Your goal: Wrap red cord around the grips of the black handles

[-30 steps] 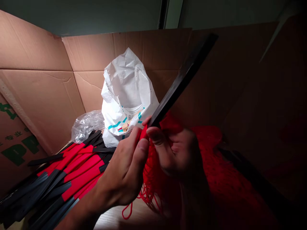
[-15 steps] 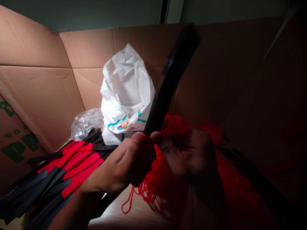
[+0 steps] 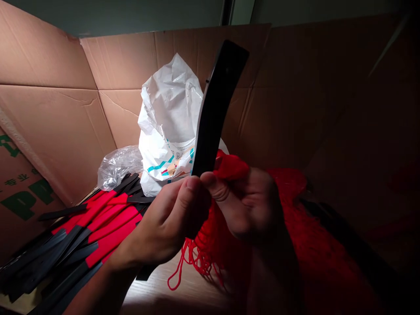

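A long, slightly curved black strip (image 3: 218, 100) stands nearly upright in front of a white bag. My left hand (image 3: 167, 218) is closed round its lower part, thumb on top, and a short black end shows below the hand. My right hand (image 3: 249, 205) is closed beside it, thumb and fingers pinching red fabric (image 3: 232, 167) against the strip. Red cords (image 3: 200, 260) hang below both hands. What lies under my fingers is hidden, and the right side is dark.
Black strips with red sleeves (image 3: 111, 225) are piled at the left. Behind stand the white plastic bag (image 3: 164, 131) and a clear bag (image 3: 120, 166). Cardboard walls (image 3: 124, 65) enclose the back and left. More red material (image 3: 315, 245) lies in shadow at the right.
The black strip has tilted more upright, its top end moving left and its broad face turning into view. My right hand has shifted slightly left and up with the red fabric.
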`<state>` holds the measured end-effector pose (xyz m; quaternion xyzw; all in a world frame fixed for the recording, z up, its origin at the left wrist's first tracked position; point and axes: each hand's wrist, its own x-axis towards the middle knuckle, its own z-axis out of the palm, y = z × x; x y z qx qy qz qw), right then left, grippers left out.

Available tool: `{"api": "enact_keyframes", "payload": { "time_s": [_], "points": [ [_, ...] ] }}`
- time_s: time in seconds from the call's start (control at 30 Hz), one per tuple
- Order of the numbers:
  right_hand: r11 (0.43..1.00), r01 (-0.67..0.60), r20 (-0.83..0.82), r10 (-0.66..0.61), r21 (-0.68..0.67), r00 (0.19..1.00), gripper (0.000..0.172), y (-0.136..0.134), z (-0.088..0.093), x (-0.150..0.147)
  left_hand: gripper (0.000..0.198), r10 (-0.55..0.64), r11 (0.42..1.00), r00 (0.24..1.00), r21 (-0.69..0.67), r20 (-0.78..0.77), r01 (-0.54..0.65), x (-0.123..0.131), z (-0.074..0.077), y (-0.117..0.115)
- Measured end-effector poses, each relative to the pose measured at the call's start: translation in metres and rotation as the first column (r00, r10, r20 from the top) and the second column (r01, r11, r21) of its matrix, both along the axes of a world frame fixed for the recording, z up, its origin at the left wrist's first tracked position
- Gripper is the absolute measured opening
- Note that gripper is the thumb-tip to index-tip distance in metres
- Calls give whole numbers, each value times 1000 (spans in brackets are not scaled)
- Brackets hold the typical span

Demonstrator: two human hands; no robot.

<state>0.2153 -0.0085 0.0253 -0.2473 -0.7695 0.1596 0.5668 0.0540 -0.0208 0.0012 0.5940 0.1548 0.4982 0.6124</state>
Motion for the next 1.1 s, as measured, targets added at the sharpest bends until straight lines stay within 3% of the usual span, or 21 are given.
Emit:
{"api": "enact_keyframes", "payload": {
  "time_s": [0.1,0.27,0.47,0.67,0.77,0.87,0.97,1.1],
  "points": [
    [981,-147,-114,133,-130,985,27,2,-1,-2,47,-37,999,999,-36,20,37,-2,0,0],
    [902,-345,-240,285,-261,928,29,3,7,-7,48,-60,992,997,-105,57,66,-2,-1,-1],
    [913,-303,-273,228,-275,935,31,-2,11,-9,49,-151,976,978,-134,146,171,-6,0,-2],
    [915,-235,-353,113,-327,929,23,-10,11,-20,45,-151,976,977,-136,150,172,-7,9,-2],
    [869,-315,-426,137,-381,894,20,-12,10,-24,47,-159,974,972,-130,173,183,-8,8,-3],
    [845,-412,-516,199,-340,833,15,-13,8,-28,49,-200,952,961,-192,192,237,-11,4,-5],
    [847,-388,-546,143,-363,825,13,-13,9,-29,47,-189,934,962,-266,196,238,-13,3,-9],
    [835,-389,-583,104,-389,806,11,-6,10,-18,49,-120,909,977,-376,176,180,-14,18,-9]
  ]
}}
